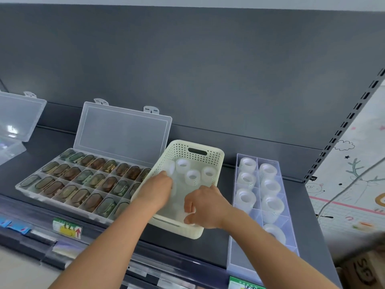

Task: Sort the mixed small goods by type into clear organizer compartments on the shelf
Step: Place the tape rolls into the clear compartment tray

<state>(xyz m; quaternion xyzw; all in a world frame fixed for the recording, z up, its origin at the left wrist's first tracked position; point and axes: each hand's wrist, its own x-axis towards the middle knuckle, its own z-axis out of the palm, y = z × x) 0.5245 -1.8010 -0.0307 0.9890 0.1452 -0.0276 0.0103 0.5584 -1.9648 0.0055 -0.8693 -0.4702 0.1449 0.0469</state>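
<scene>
On the dark grey shelf [208, 245], centre: a cream perforated basket [177, 150] sits between two clear containers. Loose tape rolls [193, 177] stand at the basket's far end.

Left hand [158, 188]: reaches over the left wall into the basket, back of hand up. Its fingertips are hidden beneath it, next to a roll lying by that wall; cannot tell whether it grips anything.

Right hand [205, 207]: over the basket's near end, fingers curled tight, thumb and fingers pinching a translucent tape roll [188, 217] that is partly hidden.

Right of the basket: a long clear organizer [245, 261] with two columns of compartments. Sorted rolls [270, 187] sit one per compartment, holes up, three of them in the left column.

Left of the basket: a clear lidded case [123, 130], lid upright against the back panel, with brown and green oval items [70, 173] filling its compartments.
</scene>
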